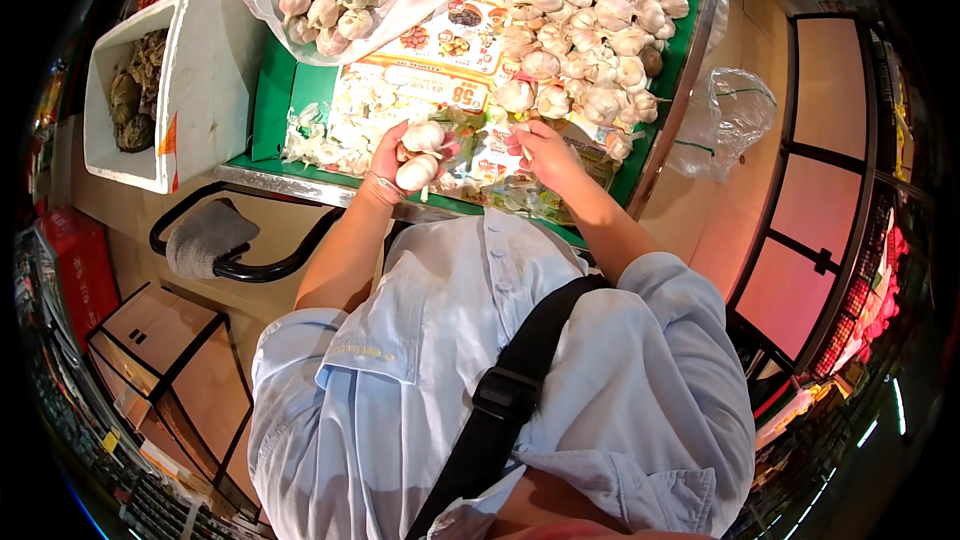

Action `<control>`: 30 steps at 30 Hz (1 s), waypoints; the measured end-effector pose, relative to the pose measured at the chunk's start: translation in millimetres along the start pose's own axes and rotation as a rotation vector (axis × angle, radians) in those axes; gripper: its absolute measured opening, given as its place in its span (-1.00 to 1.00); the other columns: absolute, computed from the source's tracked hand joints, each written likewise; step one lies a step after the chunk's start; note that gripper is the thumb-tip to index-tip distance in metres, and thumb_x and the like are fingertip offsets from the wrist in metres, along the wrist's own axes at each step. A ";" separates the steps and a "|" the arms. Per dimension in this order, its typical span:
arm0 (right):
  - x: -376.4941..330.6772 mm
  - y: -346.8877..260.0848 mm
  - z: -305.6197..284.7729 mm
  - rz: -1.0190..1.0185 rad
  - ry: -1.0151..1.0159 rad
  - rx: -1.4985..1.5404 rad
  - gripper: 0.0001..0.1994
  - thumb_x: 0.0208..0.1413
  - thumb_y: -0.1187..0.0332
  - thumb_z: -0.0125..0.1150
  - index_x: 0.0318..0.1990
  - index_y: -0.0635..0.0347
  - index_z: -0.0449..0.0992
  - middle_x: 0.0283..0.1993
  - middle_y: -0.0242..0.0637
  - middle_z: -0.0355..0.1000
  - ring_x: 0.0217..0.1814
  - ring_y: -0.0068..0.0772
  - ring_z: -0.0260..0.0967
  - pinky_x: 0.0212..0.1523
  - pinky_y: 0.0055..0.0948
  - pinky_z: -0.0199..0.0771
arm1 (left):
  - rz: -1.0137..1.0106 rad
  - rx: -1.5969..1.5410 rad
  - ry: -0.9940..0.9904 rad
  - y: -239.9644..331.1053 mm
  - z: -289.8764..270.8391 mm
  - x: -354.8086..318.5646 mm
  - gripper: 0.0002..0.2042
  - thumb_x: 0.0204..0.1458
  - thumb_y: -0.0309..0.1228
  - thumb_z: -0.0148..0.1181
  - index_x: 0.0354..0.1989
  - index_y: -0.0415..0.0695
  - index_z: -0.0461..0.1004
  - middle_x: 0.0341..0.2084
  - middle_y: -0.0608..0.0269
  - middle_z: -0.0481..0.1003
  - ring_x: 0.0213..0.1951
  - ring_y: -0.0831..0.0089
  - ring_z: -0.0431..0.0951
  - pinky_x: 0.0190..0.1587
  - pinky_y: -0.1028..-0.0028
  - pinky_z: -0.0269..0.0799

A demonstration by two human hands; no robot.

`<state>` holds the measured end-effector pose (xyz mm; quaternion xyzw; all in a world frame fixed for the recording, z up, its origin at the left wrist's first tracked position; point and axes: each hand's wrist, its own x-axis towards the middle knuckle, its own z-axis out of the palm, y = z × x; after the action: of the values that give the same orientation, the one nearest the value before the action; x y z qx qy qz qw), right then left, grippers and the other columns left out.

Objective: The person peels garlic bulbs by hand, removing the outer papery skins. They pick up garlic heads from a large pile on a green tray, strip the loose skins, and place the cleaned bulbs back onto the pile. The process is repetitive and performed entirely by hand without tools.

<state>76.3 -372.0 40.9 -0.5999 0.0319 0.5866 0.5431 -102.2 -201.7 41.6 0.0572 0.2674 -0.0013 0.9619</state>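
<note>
Two whitish garlic bulbs rest in the curled fingers of my left hand, over the front of a green-lined bin. To the right, my right hand has its thumb and fingertips pinched together. A small pale bit shows at those fingertips, too small to name. Loose garlic bulbs are heaped just beyond the right hand. Scraps of dry garlic skin lie left of and beneath my left hand, on a printed paper sheet.
An open plastic bag of garlic sits at the back left of the bin. Beside it stands a white foam box with dark, lumpy contents. A grey cloth hangs on a black handle. A clear plastic bag lies on the right.
</note>
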 end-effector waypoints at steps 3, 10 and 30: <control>-20.9 -17.0 18.4 -0.116 -0.131 0.320 -0.82 0.00 0.40 -0.05 -0.22 0.23 0.30 -0.22 -0.23 0.35 -0.15 -0.43 0.28 -0.22 -0.45 0.29 | -0.119 -0.057 -0.155 -16.7 6.3 20.1 -0.36 -0.11 -0.02 -0.10 0.03 -0.31 0.10 0.01 -0.06 0.15 0.01 0.08 0.22 -0.38 0.26 0.47; -48.7 -35.7 44.9 -0.307 -0.233 0.459 -0.79 0.01 0.42 -0.06 -0.19 0.28 0.27 -0.11 -0.14 0.30 -0.04 -0.32 0.23 -0.04 -0.34 0.18 | -0.073 -0.034 -0.193 -32.9 14.7 45.0 -0.42 -0.09 -0.03 -0.14 -0.03 -0.29 0.19 -0.10 -0.11 0.26 -0.04 0.10 0.27 -0.36 0.27 0.46; -35.5 1.8 -27.3 -0.140 0.188 0.301 -0.91 0.00 0.36 -0.04 -0.36 0.12 0.29 -0.46 -0.42 0.31 -0.45 -0.58 0.26 -0.46 -0.58 0.26 | 0.849 0.067 0.251 272.7 113.8 71.9 -0.58 -0.03 -0.15 -0.25 -0.09 -0.19 0.19 -0.14 0.01 0.27 -0.12 -0.02 0.29 -0.18 -0.08 0.28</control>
<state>82.4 -412.8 58.4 -0.5649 0.1280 0.4776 0.6607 27.0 58.6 131.1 0.1929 0.3345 0.3921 0.8349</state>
